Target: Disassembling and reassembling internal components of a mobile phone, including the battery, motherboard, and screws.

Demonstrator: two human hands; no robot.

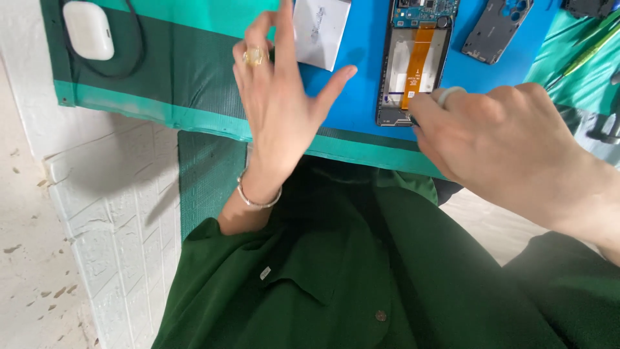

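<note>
Phone [413, 61], opened with its back off, lies at the upper middle of the frame on the blue mat [361, 77] that covers the bench. My right hand [497, 139] is curled at the phone's lower edge, fingertips pinched close; I cannot tell whether they grip a tool or a part. My left hand [281, 97] is lifted, fingers spread, holding nothing, in front of a white card [321, 29]. I judge the step to be fine work at the phone's bottom end: I would brace the frame with my left hand and keep force low near the orange ribbon cable [416, 61]. The phone's long axis runs top to bottom of the frame, circuit-board end toward the top edge.
</note>
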